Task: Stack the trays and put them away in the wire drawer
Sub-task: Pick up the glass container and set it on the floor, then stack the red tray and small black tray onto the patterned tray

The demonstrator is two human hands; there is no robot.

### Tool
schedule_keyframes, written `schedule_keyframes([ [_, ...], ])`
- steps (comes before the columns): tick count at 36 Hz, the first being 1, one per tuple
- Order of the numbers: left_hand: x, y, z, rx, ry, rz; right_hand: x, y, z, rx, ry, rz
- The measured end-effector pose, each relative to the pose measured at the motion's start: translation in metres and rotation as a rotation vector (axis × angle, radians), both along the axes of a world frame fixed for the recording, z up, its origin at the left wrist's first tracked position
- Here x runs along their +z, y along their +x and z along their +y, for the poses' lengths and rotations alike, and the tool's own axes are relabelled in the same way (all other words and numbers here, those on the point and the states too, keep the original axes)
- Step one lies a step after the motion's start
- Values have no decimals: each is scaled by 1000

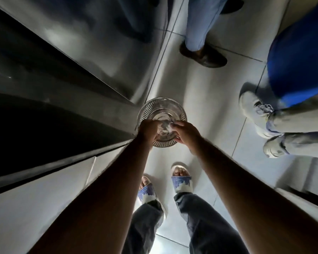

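A round clear glass tray (161, 110) with a ribbed rim hangs at mid-frame, low above the pale tiled floor, close to the corner of a dark glossy cabinet. My left hand (147, 130) grips its near left rim. My right hand (186, 133) holds the near right rim, fingers curled over the edge. Whether it is one tray or a stack of them I cannot tell. No wire drawer shows.
The dark cabinet front (66, 74) fills the left side. My own feet in blue and white sandals (182, 182) stand below the tray. One person's brown shoe (203, 55) is ahead, and another person's grey sneakers (255, 110) are at the right.
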State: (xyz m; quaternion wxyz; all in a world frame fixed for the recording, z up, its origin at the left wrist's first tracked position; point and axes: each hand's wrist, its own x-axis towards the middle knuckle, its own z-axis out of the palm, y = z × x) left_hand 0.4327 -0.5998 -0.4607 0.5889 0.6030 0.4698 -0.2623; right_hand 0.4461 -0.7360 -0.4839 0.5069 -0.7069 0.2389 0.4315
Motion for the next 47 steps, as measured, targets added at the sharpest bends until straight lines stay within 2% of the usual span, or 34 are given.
schedule_keyframes([
  [2,-5,1,3,-103,138,-12,5,0,1,122,-29,-31],
  [6,11,-4,8,-376,344,11,34,-2,2,590,-304,-257],
  [8,31,-6,9,-490,420,-14,56,-4,2,713,-354,-350],
  [12,93,-14,9,-752,591,-214,118,-3,-2,952,-520,-579],
  [17,189,-21,16,-979,827,-387,219,3,-7,1084,-602,-732],
  [22,289,-20,29,-978,853,-434,320,8,0,1100,-645,-847],
  [26,361,-24,46,-952,954,-450,388,9,13,1054,-619,-904],
  [30,414,-39,78,-932,1055,-383,438,5,32,1148,-615,-997],
  [34,450,-70,117,-700,1100,-342,476,6,70,1276,-555,-1111],
  [40,484,-134,175,-545,1189,-206,511,-10,157,1424,-459,-1281],
  [47,497,-231,234,-310,1203,-57,521,-70,251,1609,-317,-1428],
])
